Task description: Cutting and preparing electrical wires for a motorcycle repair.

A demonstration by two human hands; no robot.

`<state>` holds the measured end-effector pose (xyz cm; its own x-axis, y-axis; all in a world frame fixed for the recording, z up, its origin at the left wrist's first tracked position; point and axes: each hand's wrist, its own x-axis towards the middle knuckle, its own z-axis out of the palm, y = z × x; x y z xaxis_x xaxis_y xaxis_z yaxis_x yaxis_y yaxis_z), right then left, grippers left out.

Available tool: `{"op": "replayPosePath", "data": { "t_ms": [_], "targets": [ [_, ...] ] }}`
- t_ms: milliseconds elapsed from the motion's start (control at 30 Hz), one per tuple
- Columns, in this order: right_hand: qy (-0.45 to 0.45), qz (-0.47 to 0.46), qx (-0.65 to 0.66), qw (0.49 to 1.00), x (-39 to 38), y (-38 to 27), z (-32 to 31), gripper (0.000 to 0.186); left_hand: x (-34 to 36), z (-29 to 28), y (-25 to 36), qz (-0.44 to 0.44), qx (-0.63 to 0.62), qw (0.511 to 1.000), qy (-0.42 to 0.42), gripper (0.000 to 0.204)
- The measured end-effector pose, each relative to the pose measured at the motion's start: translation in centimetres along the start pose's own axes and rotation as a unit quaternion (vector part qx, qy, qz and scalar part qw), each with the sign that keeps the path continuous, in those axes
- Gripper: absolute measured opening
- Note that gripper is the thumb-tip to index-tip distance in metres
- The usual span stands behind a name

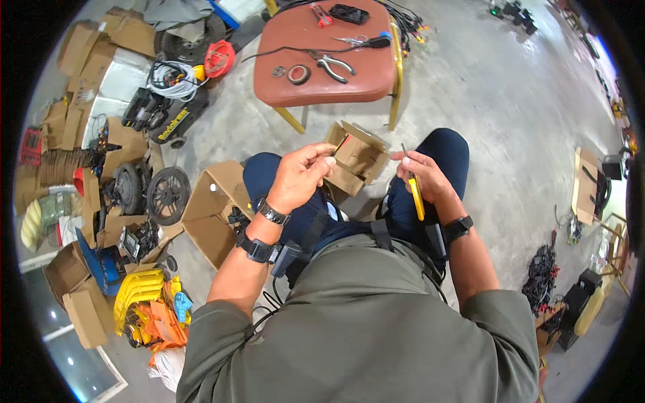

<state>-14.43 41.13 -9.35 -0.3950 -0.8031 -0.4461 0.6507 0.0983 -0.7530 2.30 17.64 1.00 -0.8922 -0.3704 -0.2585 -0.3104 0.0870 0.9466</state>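
Observation:
I sit with my knees apart over a concrete floor. My left hand (302, 173) is raised above my left knee, its fingers pinched together on something too small to make out. My right hand (422, 176) holds a yellow-handled screwdriver (414, 191), its thin metal tip pointing up and away. Between my knees an open small cardboard box (356, 158) rests on the floor, just beyond both hands.
A red padded stool (322, 50) ahead carries pliers (334, 65), a tape roll (298, 74), cables and small tools. An open cardboard box (211, 211) lies left of my knee. Wheels (168, 195), a black machine (164, 114), flattened cardboard and yellow and orange plastic parts (144, 302) crowd the left.

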Motion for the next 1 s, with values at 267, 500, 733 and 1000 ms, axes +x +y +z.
{"op": "replayPosePath", "data": {
  "t_ms": [267, 500, 733, 1000],
  "targets": [
    [-0.009, -0.004, 0.001, 1.0, -0.2, -0.3, 0.5, 0.033, -0.3, -1.9, 1.5, 0.014, -0.133, 0.991, 0.028, 0.028],
    [0.008, 0.0, 0.005, 1.0, -0.2, -0.2, 0.5, 0.034, -0.4, -3.1, 1.4, -0.01, -0.253, 0.967, 0.009, 0.021],
    [0.031, 0.009, 0.001, 0.999, 2.3, 1.1, -0.5, 0.016, -1.5, -3.9, 1.5, 0.02, -0.211, 0.975, 0.068, 0.019],
    [0.097, -0.115, -0.203, 0.968, 8.1, -9.2, 2.4, 0.016, -3.7, -4.6, -1.3, -0.011, -0.192, 0.977, 0.089, 0.017]
  ]
}}
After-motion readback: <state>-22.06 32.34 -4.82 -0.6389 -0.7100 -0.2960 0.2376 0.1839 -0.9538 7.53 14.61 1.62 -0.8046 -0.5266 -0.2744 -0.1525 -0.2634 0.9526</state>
